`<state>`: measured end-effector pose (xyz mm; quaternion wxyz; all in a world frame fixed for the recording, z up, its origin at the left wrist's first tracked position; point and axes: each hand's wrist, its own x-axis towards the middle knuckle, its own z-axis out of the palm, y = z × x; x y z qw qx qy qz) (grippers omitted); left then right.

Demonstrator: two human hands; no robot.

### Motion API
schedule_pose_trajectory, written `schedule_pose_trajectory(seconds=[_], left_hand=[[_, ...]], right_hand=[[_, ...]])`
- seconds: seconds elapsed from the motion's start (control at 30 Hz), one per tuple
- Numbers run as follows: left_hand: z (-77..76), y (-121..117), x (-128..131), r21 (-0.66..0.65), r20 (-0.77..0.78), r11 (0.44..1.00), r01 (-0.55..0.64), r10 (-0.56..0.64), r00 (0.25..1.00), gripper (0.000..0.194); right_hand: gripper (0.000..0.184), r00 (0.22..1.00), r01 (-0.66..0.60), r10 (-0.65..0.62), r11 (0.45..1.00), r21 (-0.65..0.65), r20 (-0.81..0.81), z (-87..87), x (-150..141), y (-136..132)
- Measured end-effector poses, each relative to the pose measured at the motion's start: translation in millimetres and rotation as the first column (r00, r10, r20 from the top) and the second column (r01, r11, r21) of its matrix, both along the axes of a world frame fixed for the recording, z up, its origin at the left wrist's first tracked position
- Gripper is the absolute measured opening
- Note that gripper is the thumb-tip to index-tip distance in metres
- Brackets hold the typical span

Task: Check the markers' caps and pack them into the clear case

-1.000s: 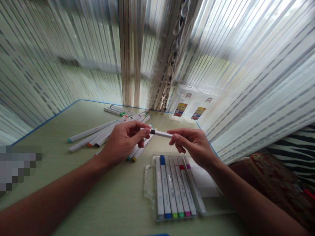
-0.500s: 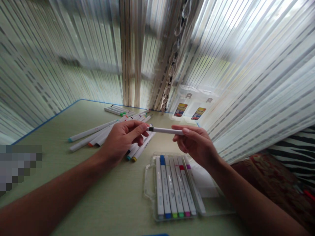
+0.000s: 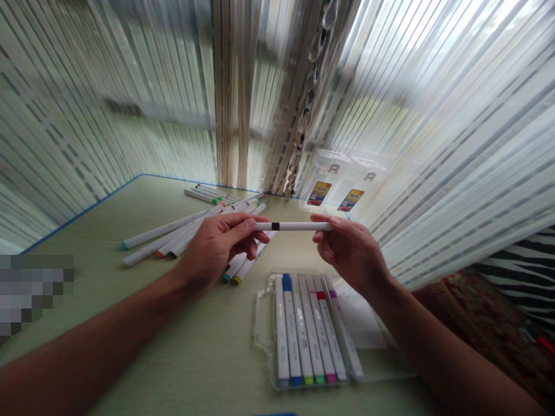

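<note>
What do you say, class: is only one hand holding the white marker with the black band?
No, the left hand grips one end of the marker and the right hand grips the other.

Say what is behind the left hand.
Loose white markers lie piled on the table behind the left hand. It covers parts of several, so their hidden ends and exact number cannot be seen.
</note>
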<state>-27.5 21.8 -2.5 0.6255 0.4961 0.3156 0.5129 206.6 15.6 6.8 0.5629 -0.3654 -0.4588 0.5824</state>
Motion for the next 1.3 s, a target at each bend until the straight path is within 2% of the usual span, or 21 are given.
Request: schedule_pose_trajectory(seconds=[0.2,0.4,0.67,0.97,1.3], left_hand=[[0.9,-5,0,0.077,-0.005,0.997,0.026,-0.025,1.0,0.023],[4.1,-10,2,0.195,-0.081,0.981,0.019,-0.003,0.997,0.028],[8.7,-13,3,0.283,-0.19,0.958,0.051,0.004,0.982,0.031],[6.4,-11,3,0.234,-0.246,0.972,0.009,0.05,0.968,0.025],[0.9,-6,3,0.183,-0.275,0.983,-0.016,0.067,0.959,0.02]], right_hand=[[0.021,0.997,0.019,-0.025,0.996,-0.083,-0.07,1.2,2,3],[0.018,0.984,0.024,-0.059,0.977,-0.211,-0.166,5.0,2,5],[0.021,0.973,0.005,-0.072,0.955,-0.295,-0.217,5.8,4,8],[0.021,0.988,0.044,-0.07,0.982,-0.186,-0.136,1.5,2,5],[0.022,0.997,0.018,-0.023,0.997,-0.075,-0.069,-2.6,2,5]])
